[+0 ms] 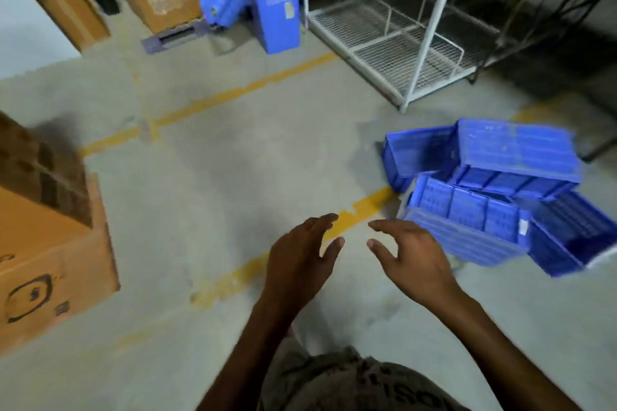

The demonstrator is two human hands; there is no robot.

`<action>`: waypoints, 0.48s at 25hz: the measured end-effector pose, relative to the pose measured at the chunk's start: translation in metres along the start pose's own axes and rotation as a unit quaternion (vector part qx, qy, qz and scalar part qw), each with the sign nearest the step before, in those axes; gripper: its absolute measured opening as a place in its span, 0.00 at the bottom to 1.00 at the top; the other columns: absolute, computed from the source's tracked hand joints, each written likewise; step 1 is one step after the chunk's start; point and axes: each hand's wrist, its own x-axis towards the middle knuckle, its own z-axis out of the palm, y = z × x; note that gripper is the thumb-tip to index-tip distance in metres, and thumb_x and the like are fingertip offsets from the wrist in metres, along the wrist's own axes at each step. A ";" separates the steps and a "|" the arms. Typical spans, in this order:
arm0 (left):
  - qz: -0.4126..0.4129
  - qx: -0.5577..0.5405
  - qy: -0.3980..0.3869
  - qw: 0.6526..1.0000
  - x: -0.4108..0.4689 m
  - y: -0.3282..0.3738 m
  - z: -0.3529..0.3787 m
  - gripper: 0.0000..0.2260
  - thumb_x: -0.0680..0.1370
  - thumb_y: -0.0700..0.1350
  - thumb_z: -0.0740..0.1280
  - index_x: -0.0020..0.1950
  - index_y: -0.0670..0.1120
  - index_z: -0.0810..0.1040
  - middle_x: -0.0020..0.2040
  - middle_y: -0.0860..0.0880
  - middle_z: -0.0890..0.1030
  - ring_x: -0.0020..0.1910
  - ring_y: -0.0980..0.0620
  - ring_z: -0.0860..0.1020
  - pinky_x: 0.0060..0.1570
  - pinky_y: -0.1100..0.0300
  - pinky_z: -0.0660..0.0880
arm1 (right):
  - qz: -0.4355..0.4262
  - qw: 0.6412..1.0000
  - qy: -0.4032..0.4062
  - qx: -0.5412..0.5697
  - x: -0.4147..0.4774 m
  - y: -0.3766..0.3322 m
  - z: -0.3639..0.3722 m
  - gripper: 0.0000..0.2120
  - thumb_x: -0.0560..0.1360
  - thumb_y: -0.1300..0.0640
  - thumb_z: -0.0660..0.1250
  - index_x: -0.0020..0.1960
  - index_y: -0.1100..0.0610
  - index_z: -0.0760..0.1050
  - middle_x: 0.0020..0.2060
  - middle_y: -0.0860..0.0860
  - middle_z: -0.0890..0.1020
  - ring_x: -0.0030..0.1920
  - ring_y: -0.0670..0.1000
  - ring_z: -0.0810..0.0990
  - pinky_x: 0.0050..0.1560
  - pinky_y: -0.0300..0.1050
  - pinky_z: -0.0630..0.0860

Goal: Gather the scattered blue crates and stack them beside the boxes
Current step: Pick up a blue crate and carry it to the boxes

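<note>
The blue crate pile (517, 150) in front of the white rack (394, 43) is motion-blurred; its rightmost crate (567, 237) runs off the right edge. Left of the rack, the blue bin (273, 0) bears an unreadable label. The rack's top is cut off.

Bare hands and forearms, drab printed shirt.
Left hand (297, 264) and right hand (410, 260) bare to the fingertips. Forearms (494, 340) uncovered from each wrist back to the lower edge of view. Behind the wrists and between the two arms, a grey-brown shirt (350, 384) of soft, creased cloth, printed across with dark block letters, too blurred and cut off to read.
</note>
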 end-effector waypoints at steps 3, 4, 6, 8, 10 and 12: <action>0.070 -0.003 -0.050 0.996 0.048 0.045 0.039 0.18 0.80 0.56 0.67 0.70 0.57 0.75 0.62 0.58 0.81 0.58 0.54 0.81 0.55 0.53 0.79 | 0.087 0.996 0.035 0.007 0.002 0.057 -0.028 0.14 0.77 0.52 0.71 0.63 0.49 0.80 0.55 0.47 0.85 0.57 0.53 0.81 0.57 0.47 0.77; 0.088 -0.010 -0.073 0.993 0.065 0.060 0.054 0.18 0.80 0.55 0.67 0.70 0.57 0.75 0.64 0.58 0.81 0.60 0.54 0.80 0.57 0.54 0.78 | 0.115 0.992 0.049 0.010 0.004 0.077 -0.036 0.14 0.77 0.53 0.71 0.62 0.50 0.80 0.55 0.48 0.85 0.57 0.53 0.81 0.56 0.47 0.76; 0.116 -0.026 -0.112 0.987 0.099 0.084 0.084 0.18 0.80 0.56 0.66 0.70 0.57 0.75 0.65 0.59 0.80 0.61 0.56 0.79 0.59 0.56 0.77 | 0.163 0.984 0.067 0.013 0.012 0.111 -0.047 0.14 0.77 0.52 0.70 0.63 0.49 0.79 0.56 0.47 0.84 0.59 0.52 0.80 0.56 0.47 0.77; 0.145 -0.036 -0.132 0.980 0.133 0.103 0.117 0.17 0.80 0.56 0.66 0.68 0.57 0.75 0.62 0.59 0.81 0.58 0.56 0.81 0.55 0.56 0.79 | 0.200 0.977 0.072 0.011 0.025 0.143 -0.056 0.15 0.78 0.51 0.69 0.64 0.48 0.78 0.58 0.44 0.83 0.60 0.50 0.80 0.57 0.46 0.77; 0.166 -0.039 -0.160 0.972 0.177 0.125 0.152 0.17 0.79 0.56 0.67 0.68 0.58 0.75 0.60 0.59 0.81 0.57 0.56 0.81 0.52 0.56 0.79 | 0.230 0.971 0.071 0.006 0.048 0.180 -0.066 0.16 0.78 0.51 0.69 0.66 0.47 0.78 0.60 0.43 0.82 0.61 0.48 0.79 0.58 0.45 0.76; 0.183 -0.042 -0.196 0.963 0.220 0.148 0.182 0.17 0.79 0.56 0.66 0.68 0.59 0.74 0.62 0.59 0.81 0.58 0.57 0.80 0.53 0.56 0.79 | 0.254 0.964 0.074 0.003 0.072 0.210 -0.079 0.16 0.78 0.52 0.69 0.66 0.48 0.78 0.61 0.43 0.82 0.62 0.48 0.79 0.59 0.45 0.76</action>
